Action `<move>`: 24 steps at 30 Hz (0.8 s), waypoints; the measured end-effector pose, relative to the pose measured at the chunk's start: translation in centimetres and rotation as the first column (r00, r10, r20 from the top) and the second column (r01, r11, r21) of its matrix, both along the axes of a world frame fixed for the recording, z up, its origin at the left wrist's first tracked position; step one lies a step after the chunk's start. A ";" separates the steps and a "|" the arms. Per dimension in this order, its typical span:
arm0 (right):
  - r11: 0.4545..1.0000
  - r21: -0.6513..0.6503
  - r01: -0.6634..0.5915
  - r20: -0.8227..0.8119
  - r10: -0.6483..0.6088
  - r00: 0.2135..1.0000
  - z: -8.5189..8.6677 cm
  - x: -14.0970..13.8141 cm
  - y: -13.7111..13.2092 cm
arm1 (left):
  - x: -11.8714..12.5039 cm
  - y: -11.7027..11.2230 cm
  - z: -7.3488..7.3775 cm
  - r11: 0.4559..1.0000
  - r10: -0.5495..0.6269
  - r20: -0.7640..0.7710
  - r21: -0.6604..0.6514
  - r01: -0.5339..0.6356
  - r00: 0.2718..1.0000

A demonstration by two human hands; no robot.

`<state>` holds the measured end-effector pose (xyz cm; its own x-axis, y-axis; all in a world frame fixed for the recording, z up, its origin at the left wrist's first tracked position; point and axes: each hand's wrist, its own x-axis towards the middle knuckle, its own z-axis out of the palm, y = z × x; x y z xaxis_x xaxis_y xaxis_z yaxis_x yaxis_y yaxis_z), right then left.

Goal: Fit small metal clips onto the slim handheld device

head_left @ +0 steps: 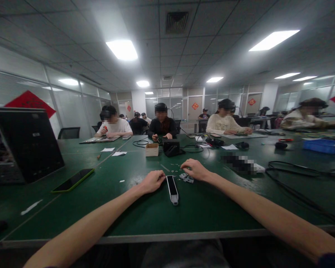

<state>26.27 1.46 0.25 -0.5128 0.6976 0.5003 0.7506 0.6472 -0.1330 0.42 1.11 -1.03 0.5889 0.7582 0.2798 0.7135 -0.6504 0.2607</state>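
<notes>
A long, narrow device [172, 186] with a white edge and black inner face lies on the green table in front of me. At its upper left is my left hand [153, 181], fingers bunched together, fingertips close to the device's far end; anything they hold is too small to make out. My right hand [195, 169] arches over the table to the right, its fingers bent and apart, with nothing visible in them. Beneath and beside its fingertips lies a small pile of grey parts [187, 178]. Several tiny pieces [173, 171] are scattered between the hands.
A small cardboard box [152, 150] and a black case [171, 147] stand ahead. A green-edged phone [74, 180] lies left, near a large black panel [28, 141]. Black cables [293, 186] and a blue tray [325, 146] are right. Several people sit across the table.
</notes>
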 end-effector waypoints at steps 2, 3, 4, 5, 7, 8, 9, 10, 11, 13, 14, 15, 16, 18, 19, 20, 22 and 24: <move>0.996 -0.023 -0.090 -0.003 0.090 0.996 0.2 -0.9 -0.8 | 0.0 0.1 -0.1 1.000 -0.002 -0.005 0.015 0.002 1.000; 0.991 -0.040 -0.124 0.001 0.124 0.992 0.3 -1.4 -1.1 | 0.0 0.2 -0.2 1.000 -0.002 -0.005 0.016 0.002 1.000; 0.988 -0.059 -0.146 0.005 0.146 0.989 0.3 -1.7 -1.4 | 0.0 0.2 -0.2 1.000 -0.002 -0.006 0.014 0.002 1.000; 0.985 -0.077 -0.156 0.008 0.157 0.988 0.3 -2.1 -1.6 | 0.0 0.2 -0.2 1.000 -0.003 -0.006 0.012 0.003 1.000; 0.981 -0.106 -0.163 0.008 0.165 0.986 0.3 -2.4 -1.8 | 0.0 0.1 -0.1 1.000 -0.005 -0.004 0.008 0.005 1.000; 0.979 -0.117 -0.165 0.005 0.167 0.986 0.2 -2.5 -1.7 | 0.0 0.0 0.0 1.000 -0.006 -0.004 0.006 0.006 1.000; 0.978 -0.126 -0.166 -0.003 0.167 0.986 0.1 -2.6 -1.7 | 0.0 -0.1 0.2 1.000 -0.003 -0.004 0.003 0.003 1.000; 0.977 -0.134 -0.168 -0.012 0.168 0.986 0.0 -2.6 -1.6 | 0.0 -0.3 0.3 1.000 0.000 -0.004 -0.001 0.000 1.000; 0.975 -0.141 -0.169 -0.026 0.167 0.986 -0.1 -2.6 -1.5 | 0.0 -0.4 0.5 1.000 0.002 -0.005 -0.007 -0.002 1.000; 0.974 -0.163 -0.157 -0.065 0.148 0.987 -0.3 -2.5 -1.4 | 0.0 -0.8 0.8 1.000 0.003 -0.003 -0.022 -0.003 1.000; 0.972 -0.180 -0.148 -0.086 0.135 0.987 -0.4 -2.5 -1.5 | 0.1 -0.9 0.9 1.000 0.004 -0.001 -0.031 -0.004 1.000; 0.970 -0.198 -0.140 -0.106 0.121 0.987 -0.4 -2.5 -1.5 | 0.1 -1.0 1.0 0.999 0.007 0.001 -0.037 -0.007 1.000; 0.967 -0.217 -0.134 -0.123 0.109 0.986 -0.4 -2.5 -1.7 | 0.1 -1.1 1.0 0.999 0.010 0.001 -0.041 -0.010 1.000; 0.959 -0.250 -0.130 -0.147 0.095 0.985 -0.3 -2.6 -2.0 | 0.1 -1.0 0.9 0.999 0.014 0.003 -0.040 -0.014 1.000; 0.957 -0.260 -0.130 -0.158 0.091 0.983 -0.1 -2.6 -2.1 | 0.1 -0.8 0.7 0.999 0.013 0.006 -0.034 -0.012 1.000; 0.954 -0.269 -0.131 -0.168 0.088 0.982 0.0 -2.7 -2.3 | 0.1 -0.7 0.5 0.999 0.011 0.010 -0.030 -0.011 1.000; 0.950 -0.287 -0.127 -0.183 0.076 0.980 0.1 -2.8 -2.5 | 0.0 -0.4 0.2 0.999 0.011 0.019 -0.031 -0.010 1.000; 0.944 -0.306 -0.124 -0.198 0.064 0.978 0.2 -2.9 -2.6 | -0.1 -0.2 -0.1 0.999 0.018 0.023 -0.038 -0.017 1.000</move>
<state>23.37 -1.09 0.45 -0.5042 0.7877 0.3540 0.6316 0.6159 -0.4709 0.33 0.94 -1.09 0.5692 0.7787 0.2641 0.7183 -0.6272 0.3012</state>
